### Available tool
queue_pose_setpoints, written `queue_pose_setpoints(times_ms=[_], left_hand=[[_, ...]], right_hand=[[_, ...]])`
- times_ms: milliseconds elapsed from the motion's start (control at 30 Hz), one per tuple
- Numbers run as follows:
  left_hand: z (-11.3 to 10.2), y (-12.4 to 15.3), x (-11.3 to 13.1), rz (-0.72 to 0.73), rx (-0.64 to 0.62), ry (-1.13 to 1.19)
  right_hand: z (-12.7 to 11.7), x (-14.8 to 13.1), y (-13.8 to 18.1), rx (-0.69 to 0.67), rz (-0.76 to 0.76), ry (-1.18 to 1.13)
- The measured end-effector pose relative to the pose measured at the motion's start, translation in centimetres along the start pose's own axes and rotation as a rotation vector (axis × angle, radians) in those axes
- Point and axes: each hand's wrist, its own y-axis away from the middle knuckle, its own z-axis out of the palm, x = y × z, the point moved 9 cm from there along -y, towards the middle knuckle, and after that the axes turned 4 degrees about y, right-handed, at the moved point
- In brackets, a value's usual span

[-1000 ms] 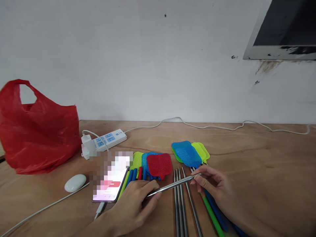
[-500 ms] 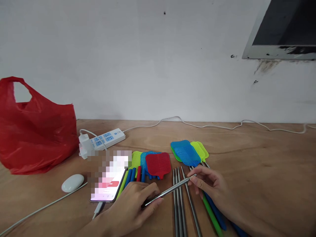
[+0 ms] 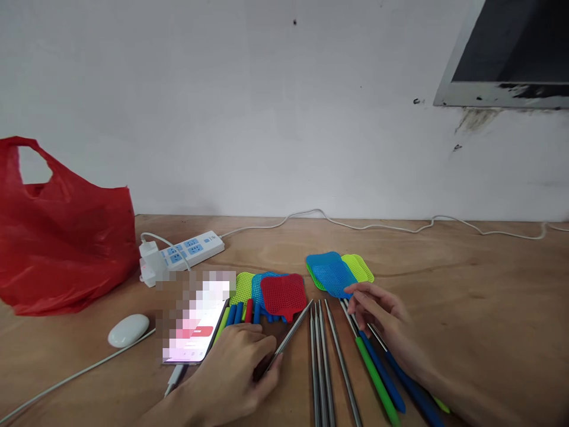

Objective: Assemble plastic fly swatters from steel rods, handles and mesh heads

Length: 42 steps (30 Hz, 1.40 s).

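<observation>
My left hand (image 3: 233, 367) is closed around a slim metal rod (image 3: 294, 328), whose tapered tip points up and to the right. My right hand (image 3: 386, 320) hovers with fingers extended by the lower edge of a blue mesh fly swatter head (image 3: 332, 274); whether it touches is unclear. Beneath that hand lie fly swatters with a green handle (image 3: 377, 379) and blue handles, partly hidden by the hand. Several loose metal rods (image 3: 320, 367) lie side by side between my hands. A red swatter head (image 3: 283, 293) rests over blue and yellow-green ones, near several coloured handle tubes (image 3: 239, 313).
A phone (image 3: 198, 323) with a lit screen lies left of the tubes, on a cable. Further left are a white mouse-like object (image 3: 128, 330), a power strip (image 3: 195, 246) and a red plastic bag (image 3: 66, 237). A white cord (image 3: 377, 228) runs along the wall.
My right hand has let go of the rod's tip and moved up slightly toward the blue swatter head. The rod in my left hand now points more steeply upward.
</observation>
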Motion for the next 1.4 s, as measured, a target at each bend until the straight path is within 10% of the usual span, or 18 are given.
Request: queue_pose_setpoints(times_ms=[767, 1133, 1400], left_hand=[[-1.1, 0.2, 3.1, 0.197, -0.074, 0.385], [-1.2, 0.0, 3.4, 0.202, -0.117, 0.430], [-0.5, -0.1, 3.6, 0.200, -0.235, 0.372]], right_hand=[[-0.5, -0.3, -0.1, 0.017, -0.078, 0.226], [-0.5, -2.1, -0.5, 0.052, -0.377, 1.110], [-2.1, -1.2, -1.5, 0.017, -0.201, 1.525]])
